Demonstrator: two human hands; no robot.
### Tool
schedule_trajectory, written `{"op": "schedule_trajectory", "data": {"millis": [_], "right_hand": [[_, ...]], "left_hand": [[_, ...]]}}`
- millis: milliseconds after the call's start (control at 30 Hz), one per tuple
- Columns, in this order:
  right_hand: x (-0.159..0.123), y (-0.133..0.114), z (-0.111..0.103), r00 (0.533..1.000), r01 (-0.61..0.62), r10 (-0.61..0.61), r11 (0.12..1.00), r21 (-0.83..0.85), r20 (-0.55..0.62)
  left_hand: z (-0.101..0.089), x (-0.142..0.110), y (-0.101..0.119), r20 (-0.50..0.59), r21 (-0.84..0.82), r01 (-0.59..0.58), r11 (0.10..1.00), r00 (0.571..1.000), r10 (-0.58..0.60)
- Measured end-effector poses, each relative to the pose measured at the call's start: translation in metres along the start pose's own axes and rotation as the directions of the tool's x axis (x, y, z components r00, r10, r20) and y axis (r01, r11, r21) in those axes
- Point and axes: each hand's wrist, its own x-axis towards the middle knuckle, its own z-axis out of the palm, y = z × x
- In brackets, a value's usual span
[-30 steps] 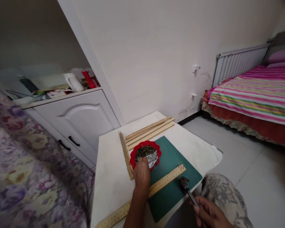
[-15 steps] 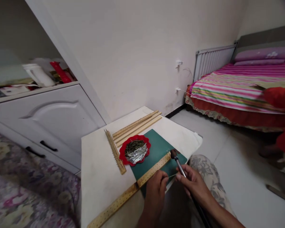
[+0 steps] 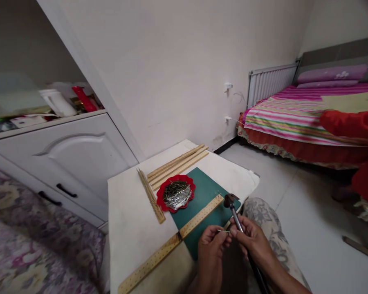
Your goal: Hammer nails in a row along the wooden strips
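Note:
My right hand (image 3: 252,239) is wrapped round the shaft of a hammer (image 3: 238,222), whose dark head is up by the far end of a wooden strip. Between the thumb and fingers of my left hand (image 3: 211,247) is a thin nail (image 3: 222,231); its other end reaches the right fingertips. A wooden strip dotted with small holes (image 3: 199,218) lies on the green mat (image 3: 199,179), and several nails (image 3: 218,197) stand upright at its far end. Nearer me a second dotted strip (image 3: 150,265) meets it end to end. Nails fill a red scalloped dish (image 3: 161,200).
Several wooden strips (image 3: 178,165) lie along the back of the white table (image 3: 125,228), with others (image 3: 150,196) left of the dish. A white cabinet (image 3: 76,163) stands at left. On the right are a bed (image 3: 279,118) and a person's red sleeve (image 3: 340,122).
My left hand has come off the strip and moved right, close to my right hand, with the nail now in its fingertips. The hammer head has shifted slightly right. The red sleeve has moved left.

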Motion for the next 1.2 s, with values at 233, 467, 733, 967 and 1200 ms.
{"op": "schedule_trajectory", "data": {"millis": [233,467,733,967,1200], "right_hand": [[0.007,0.014,-0.007,0.999,-0.05,0.05,0.998,-0.043,-0.013],[0.006,0.023,-0.015,0.987,-0.157,0.161,0.981,-0.109,0.02],[0.01,0.025,-0.027,0.974,-0.212,0.222,0.967,-0.139,0.054],[0.012,0.027,-0.03,0.964,-0.236,0.25,0.961,-0.141,0.091],[0.012,0.022,-0.033,0.965,-0.207,0.231,0.962,-0.179,0.127]], "left_hand": [[-0.005,0.023,0.005,-0.045,0.19,-0.127,0.974,0.989,0.138],[-0.01,0.083,0.025,0.064,0.691,-0.339,0.639,0.909,0.413],[-0.012,0.108,0.015,0.171,0.843,-0.386,0.376,0.853,0.493],[-0.011,0.111,0.014,0.216,0.887,-0.376,0.269,0.851,0.478],[-0.01,0.111,0.013,0.245,0.908,-0.371,0.197,0.849,0.468]]}}
